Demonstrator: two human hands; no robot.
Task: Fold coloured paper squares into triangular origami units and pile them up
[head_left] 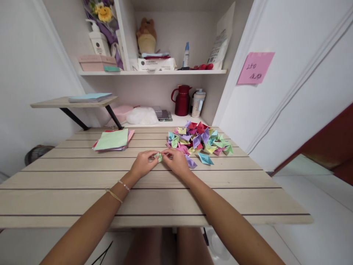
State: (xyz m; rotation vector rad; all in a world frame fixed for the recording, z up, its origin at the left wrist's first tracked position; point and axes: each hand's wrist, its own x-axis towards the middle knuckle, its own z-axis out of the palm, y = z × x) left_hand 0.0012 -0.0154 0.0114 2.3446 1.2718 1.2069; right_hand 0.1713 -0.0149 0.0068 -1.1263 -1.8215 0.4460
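Observation:
Between my two hands, just above the slatted desk, is a small folded piece of light green paper [159,157]. My left hand [143,163] pinches it from the left between thumb and fingers. On the other side my right hand [175,160] grips its right edge, and the fingertips of both hands nearly meet. Part of the folded paper is hidden behind the fingers. Right beyond my right hand lies a heap of folded paper boats [197,139] in several colours. A purple paper boat [190,162] and a blue paper boat [205,159] lie at its near side.
A stack of coloured paper sheets [113,140], green on top, lies at the left of the desk [154,198]. Blue sheets [90,97] rest on a small raised shelf [52,103]. A red jug [182,100] and a pale tumbler [198,103] stand at the back.

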